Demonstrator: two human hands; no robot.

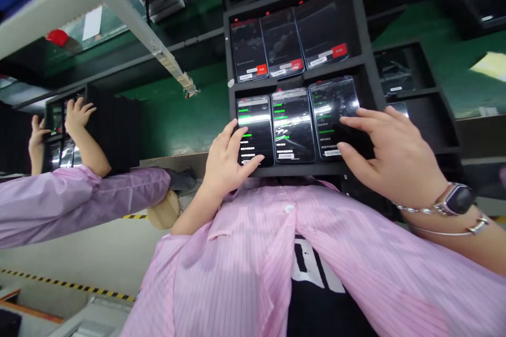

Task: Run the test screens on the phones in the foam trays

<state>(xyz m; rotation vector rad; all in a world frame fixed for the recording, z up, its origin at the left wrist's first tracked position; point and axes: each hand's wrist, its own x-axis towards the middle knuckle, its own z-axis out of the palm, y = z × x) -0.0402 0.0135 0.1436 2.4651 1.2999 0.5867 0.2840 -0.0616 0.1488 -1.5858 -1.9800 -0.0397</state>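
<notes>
A black tray point(359, 21) lies in front of me with smartphones in two rows. In the near row, the left phone point(261, 139), the middle phone point(294, 126) and the right phone point(332, 102) show lists with green and white lines. My left hand point(226, 160) rests over the left phone's lower left side, fingers spread. By the right phone's right edge is my right hand point(399, 155), its fingers stretched out and thumb apart. Neither hand grips anything. The far row holds a left phone point(249, 47), a middle phone point(282, 42) and a right phone point(322, 31), dark with red labels.
Another black tray point(429, 92) with phones sits to the right on the green bench point(190, 121). At left, a co-worker's hands point(77, 116) are over a similar tray. A white metal post point(158, 45) slants in from above. A yellow paper point(490, 67) lies far right.
</notes>
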